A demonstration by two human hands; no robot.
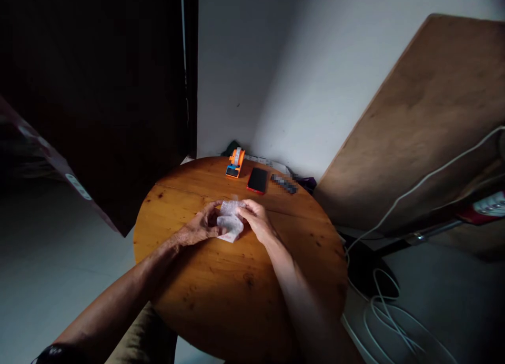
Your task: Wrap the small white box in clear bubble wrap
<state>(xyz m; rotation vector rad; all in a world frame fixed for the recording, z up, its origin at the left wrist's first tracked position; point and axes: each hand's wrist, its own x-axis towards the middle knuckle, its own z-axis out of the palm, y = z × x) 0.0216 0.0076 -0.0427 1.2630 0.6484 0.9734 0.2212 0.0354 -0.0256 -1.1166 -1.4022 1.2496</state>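
A whitish, translucent piece of bubble wrap [229, 227], folded into a small bundle, is held over the middle of the round wooden table [221, 295]. On its left side my left hand [202, 225] grips it, fingers at the back and thumb at the near edge. My right hand [255, 216] pinches the wrap's upper right part between thumb and fingers. Whether anything lies inside the folds cannot be made out.
An orange tape dispenser [235, 163], a dark phone with a red edge [257, 180] and a blurred dark object [284, 183] lie toward the table's far edge. A wall stands behind. White cable [389, 322] coils on the floor at right, beside a leaning brown board [426, 117].
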